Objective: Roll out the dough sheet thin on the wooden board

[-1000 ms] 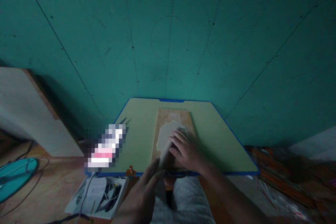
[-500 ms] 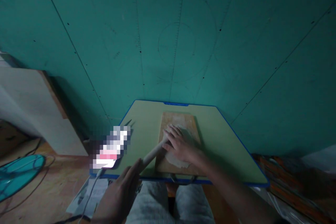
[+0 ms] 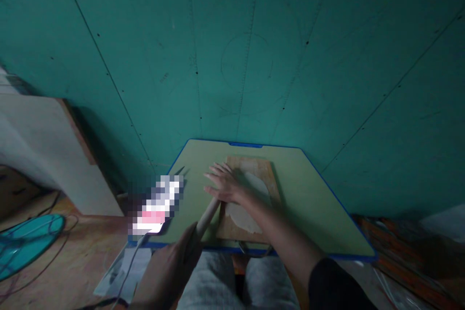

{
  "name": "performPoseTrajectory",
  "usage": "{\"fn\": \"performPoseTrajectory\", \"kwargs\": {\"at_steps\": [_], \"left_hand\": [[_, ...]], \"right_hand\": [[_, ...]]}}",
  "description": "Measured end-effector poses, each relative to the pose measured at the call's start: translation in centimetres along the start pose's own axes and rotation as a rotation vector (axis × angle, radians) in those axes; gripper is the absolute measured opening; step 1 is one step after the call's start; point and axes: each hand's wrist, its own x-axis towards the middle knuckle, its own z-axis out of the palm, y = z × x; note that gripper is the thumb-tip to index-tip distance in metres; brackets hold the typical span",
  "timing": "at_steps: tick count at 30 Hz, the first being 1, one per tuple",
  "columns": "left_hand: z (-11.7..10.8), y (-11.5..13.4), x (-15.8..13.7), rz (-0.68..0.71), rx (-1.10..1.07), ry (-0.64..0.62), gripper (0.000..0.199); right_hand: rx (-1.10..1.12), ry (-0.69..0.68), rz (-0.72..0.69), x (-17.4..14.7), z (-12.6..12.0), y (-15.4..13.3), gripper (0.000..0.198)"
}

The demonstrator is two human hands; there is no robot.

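"How is the rolling pin (image 3: pixel 208 216) held?"

"Its far end is covered by the right hand (image 3: pixel 225 187), fingers spread, nothing clasped; the left hand's (image 3: pixel 175 255) closure cannot be told."

"What is risked?"

"With pressure applied beyond the wooden board's (image 3: pixel 227 230) left edge, the pin could be tipped and the dough (image 3: pixel 242 217), flat on that board, creased."

Behind the surface (image 3: pixel 323 220) stands a green wall (image 3: pixel 145 34) with dark straight seams and dotted spots. On the surface's left side lies a device (image 3: pixel 156 208), its display pixelated; a cable (image 3: pixel 128 266) hangs from it past the surface's near edge. A thin, dark pointed object (image 3: pixel 179 170) lies just beyond the device. Left of the surface, a pale panel (image 3: pixel 61 155) leans, and a teal round object (image 3: pixel 31 242) lies on the floor (image 3: pixel 96 232). Right of the surface are reddish-brown planks (image 3: pixel 399 261), partly blurred.
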Motion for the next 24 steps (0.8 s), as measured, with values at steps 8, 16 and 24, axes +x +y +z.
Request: {"fn": "performPoseTrajectory", "kwargs": {"at_steps": [8, 16, 24], "left_hand": [[0.7, -1.7, -0.7, 0.118, -0.016, 0.094, 0.046], [0.0, -1.3, -0.6, 0.318, -0.048, 0.218, 0.038], [-0.2, -1.8, 0.1, 0.211, 0.031, 0.221, 0.028]], "right_hand": [[0.135, 0.155, 0.007, -8.1, -0.8, 1.2, 0.037], [0.107, 0.151, 0.149, -15.9, -1.8, 1.1, 0.047], [0.021, 0.092, 0.163, -12.4, -1.6, 1.4, 0.059]]}}
